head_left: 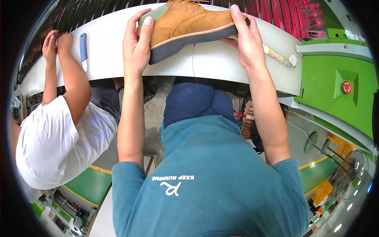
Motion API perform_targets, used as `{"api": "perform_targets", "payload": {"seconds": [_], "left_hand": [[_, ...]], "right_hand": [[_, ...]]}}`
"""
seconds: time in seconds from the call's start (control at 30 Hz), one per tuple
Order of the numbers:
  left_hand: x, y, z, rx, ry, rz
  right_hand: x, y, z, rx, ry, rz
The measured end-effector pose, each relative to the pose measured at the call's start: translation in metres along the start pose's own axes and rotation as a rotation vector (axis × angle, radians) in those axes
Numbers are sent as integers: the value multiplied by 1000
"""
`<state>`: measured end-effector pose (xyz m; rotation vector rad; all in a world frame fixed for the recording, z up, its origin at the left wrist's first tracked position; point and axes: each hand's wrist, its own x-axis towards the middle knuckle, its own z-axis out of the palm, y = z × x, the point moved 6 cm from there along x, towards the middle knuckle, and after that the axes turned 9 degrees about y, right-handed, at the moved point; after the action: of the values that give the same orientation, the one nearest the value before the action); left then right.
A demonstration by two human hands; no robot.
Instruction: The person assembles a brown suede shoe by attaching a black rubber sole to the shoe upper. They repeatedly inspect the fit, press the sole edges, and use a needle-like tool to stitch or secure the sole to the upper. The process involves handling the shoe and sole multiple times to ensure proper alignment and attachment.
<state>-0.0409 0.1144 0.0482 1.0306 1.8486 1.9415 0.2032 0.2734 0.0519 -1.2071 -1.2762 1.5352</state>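
Note:
A tan suede lace-up shoe (189, 24) with a thick dark sole (185, 43) is held up in front of me over the white bench top (106, 47). Its side faces me, and a grey-green patch (158, 12) shows at its upper left. My left hand (136, 43) grips the left end, thumb on the near side. Around the right end closes my right hand (249, 41), with its fingers partly behind the sole. Below the sole a thin dark thread (193, 63) hangs down past the bench edge; where it is attached I cannot tell.
On the bench lie a blue-handled knife (83, 47) at left and a worn, pale, stick-like object (278, 56) at right. A person in a white shirt (63, 142) sits at left, hands together. Rollers (276, 15) run behind; a green machine (335, 79) with a red button stands right.

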Motion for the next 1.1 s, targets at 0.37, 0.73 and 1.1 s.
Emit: {"api": "perform_targets", "payload": {"seconds": [0.37, 0.73, 1.1], "left_hand": [[-62, 32, -2, 92, 131, 295], [-135, 35, 10, 332, -65, 447], [-144, 36, 13, 383, -25, 580]], "right_hand": [[5, 10, -12, 179, -49, 129], [-23, -3, -46, 391, -480, -95], [-22, 1, -65, 250, -526, -192]]}}
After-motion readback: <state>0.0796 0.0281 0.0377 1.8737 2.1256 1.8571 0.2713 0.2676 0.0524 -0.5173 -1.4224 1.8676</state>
